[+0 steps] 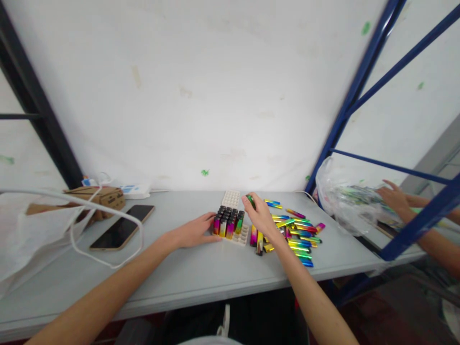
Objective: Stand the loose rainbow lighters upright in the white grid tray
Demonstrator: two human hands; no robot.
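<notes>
A white pocketed tray (240, 237) stands on the table, with several upright, black-topped lighters (229, 223) in shiny pink, yellow and green filling its left part. Some pockets at its right front hold nothing. At the tray's left end is my left hand (197, 231), thumb and fingers spread around the corner, touching it or very close. Raised just above the tray's right side, my right hand (259, 213) is closed on a green lighter (250, 201). Beneath and right of this hand lies a loose pile of shiny multicoloured lighters (300, 235). Behind the filled tray lies another white pocketed tray (230, 198).
A phone (122, 227), a white cable (138, 223), cardboard (104, 195) and white wrapping (43, 239) occupy the left side. A blue metal frame (338, 120) rises at the right; beyond it are a clear plastic bag (334, 201) and another person's hands (394, 195). A wall (230, 96) closes the back.
</notes>
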